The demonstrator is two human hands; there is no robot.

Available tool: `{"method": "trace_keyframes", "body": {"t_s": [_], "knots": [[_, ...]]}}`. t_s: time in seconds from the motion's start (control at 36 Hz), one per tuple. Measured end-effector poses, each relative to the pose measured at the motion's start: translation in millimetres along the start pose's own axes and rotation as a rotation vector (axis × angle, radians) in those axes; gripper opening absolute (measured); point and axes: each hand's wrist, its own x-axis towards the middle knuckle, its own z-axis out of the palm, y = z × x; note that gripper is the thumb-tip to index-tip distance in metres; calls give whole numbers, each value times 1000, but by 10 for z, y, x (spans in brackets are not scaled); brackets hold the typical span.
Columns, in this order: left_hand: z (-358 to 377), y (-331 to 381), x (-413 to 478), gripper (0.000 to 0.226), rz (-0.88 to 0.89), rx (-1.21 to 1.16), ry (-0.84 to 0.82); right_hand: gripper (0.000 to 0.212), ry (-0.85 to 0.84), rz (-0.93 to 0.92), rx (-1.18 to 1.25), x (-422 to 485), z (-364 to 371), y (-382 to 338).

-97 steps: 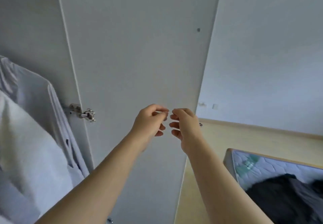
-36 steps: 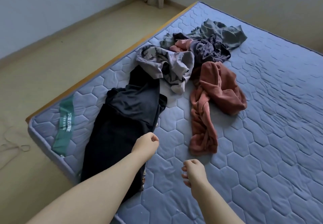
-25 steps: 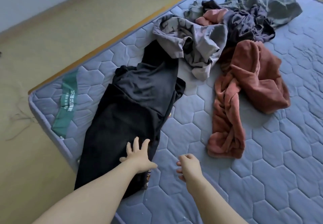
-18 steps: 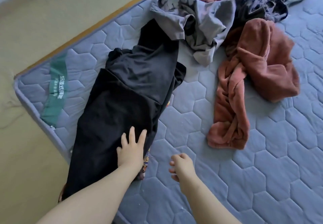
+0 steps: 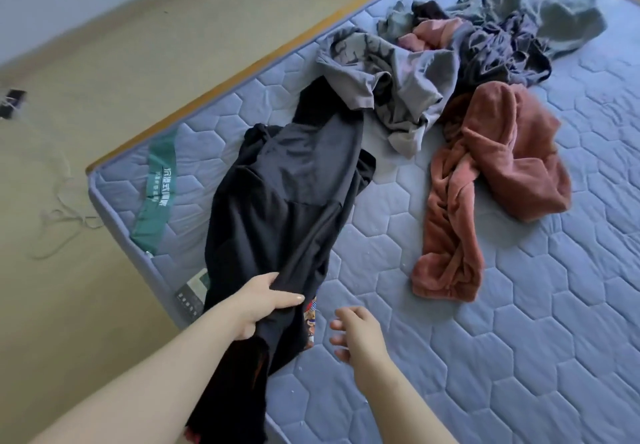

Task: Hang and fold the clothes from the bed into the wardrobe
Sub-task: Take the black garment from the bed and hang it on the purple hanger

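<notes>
Left hand (image 5: 263, 301) grips a bunched fold of the black garment (image 5: 287, 201) near its near end. That end hangs off the bed (image 5: 519, 339) corner, alongside the left forearm.

Right hand (image 5: 356, 332) is just beside it above the bed, fingers loosely curled, holding nothing and clear of the cloth. A colourful printed patch (image 5: 310, 315) shows at the garment's edge between the two hands.

The garment runs away from the hands along the bed's left side, with its far end under a grey shirt (image 5: 391, 76). A green label (image 5: 157, 194) sits on the bed just left of it. A rust garment (image 5: 485, 173) lies crumpled to the right, apart from the black one.

Beyond is a tangled heap (image 5: 519, 28) of dark purple, pink and grey-green clothes, touching the grey shirt.

On the floor (image 5: 104, 62) left of the bed are what look like thin pale hangers (image 5: 59, 222), with a small black item (image 5: 12, 102) farther off.
</notes>
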Motion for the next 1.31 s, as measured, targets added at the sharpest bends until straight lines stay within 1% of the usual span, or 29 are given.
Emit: {"method": "trace_keyframes", "body": {"t_s": [0.06, 0.17, 0.22, 0.31, 0.39, 0.42, 0.47, 0.53, 0.56, 0.58, 0.61, 0.64, 0.69, 0.83, 0.94, 1.03, 1.06, 1.11, 1.17, 1.22, 1.25, 1.31], "knots": [[64, 115, -217, 18, 25, -95, -58, 10, -39, -54, 11, -222, 50, -111], [101, 444, -608, 42, 36, -262, -137, 8, -82, -153, 36, -618, 109, -259], [99, 669, -885, 50, 48, -329, -181, 9, -87, -231, 47, -851, 132, -320], [114, 979, -1255, 50, 144, -462, -164, 13, -117, -353, 70, -1136, 170, -388], [133, 1191, -1666, 49, 254, -586, -118, 25, -170, -490, 82, -1483, 192, -425], [135, 1243, -1790, 50, 282, -609, -108, 24, -196, -548, 70, -1602, 185, -442], [162, 1329, -2061, 44, 334, -636, -96, 16, -248, -697, -31, -1834, 147, -467], [198, 1395, -2307, 38, 403, -669, -97, 25, -263, -810, -193, -2037, 101, -478], [227, 1425, -2426, 38, 434, -693, -103, 24, -241, -848, -274, -2124, 78, -481], [252, 1454, -2522, 39, 459, -716, -112, 19, -193, -880, -345, -2208, 56, -484], [281, 1481, -2629, 40, 483, -728, -125, 17, -137, -909, -388, -2273, 26, -486], [314, 1509, -2735, 41, 502, -737, -139, 22, -88, -934, -391, -2327, -11, -492], [400, 1559, -2981, 40, 540, -739, -146, 27, -74, -976, -296, -2457, -95, -516], [525, 1661, -3526, 36, 660, -746, -197, 22, -23, -1078, 14, -2931, -335, -713], [601, 1727, -3913, 21, 777, -769, -256, 24, 19, -1160, 258, -3369, -558, -892], [677, 1741, -4199, 17, 853, -807, -370, 14, 80, -1236, 347, -3656, -672, -993], [691, 1740, -4272, 18, 879, -814, -393, 14, 105, -1268, 361, -3741, -699, -1021], [705, 1717, -4387, 21, 936, -835, -425, 22, 147, -1318, 374, -3871, -746, -1054], [693, 1674, -4435, 22, 981, -843, -411, 29, 171, -1341, 374, -3951, -783, -1056], [677, 1610, -4425, 21, 975, -825, -349, 30, 185, -1336, 366, -3944, -803, -1024], [670, 1574, -4383, 22, 944, -805, -299, 29, 196, -1319, 356, -3917, -805, -988], [672, 1475, -4232, 23, 824, -765, -190, 27, 217, -1259, 314, -3788, -797, -878]]}}
